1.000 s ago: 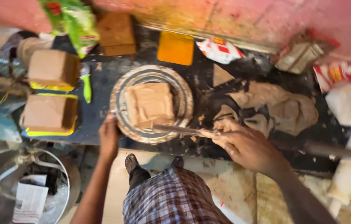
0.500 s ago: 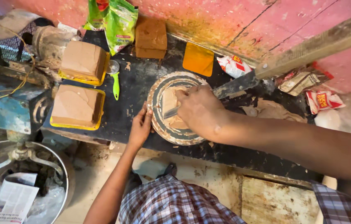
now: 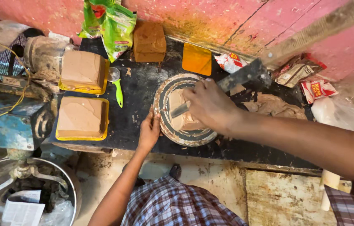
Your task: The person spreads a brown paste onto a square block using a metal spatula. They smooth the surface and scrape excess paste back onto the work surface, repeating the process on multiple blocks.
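While the clay block [image 3: 182, 112] sits on the round turntable [image 3: 185, 136] mid-surface, the right hand [image 3: 210, 104] grips a flat scraper [image 3: 180, 110] against it. Left hand [image 3: 149, 132] rests spread on the turntable's rim. Two yellow trays of clay [image 3: 82, 118] lie well left.

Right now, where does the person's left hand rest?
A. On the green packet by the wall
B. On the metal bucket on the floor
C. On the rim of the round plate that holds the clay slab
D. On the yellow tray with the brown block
C: the left hand lies flat against the left rim of the round plate, while the right hand holds a tool over the clay slab.
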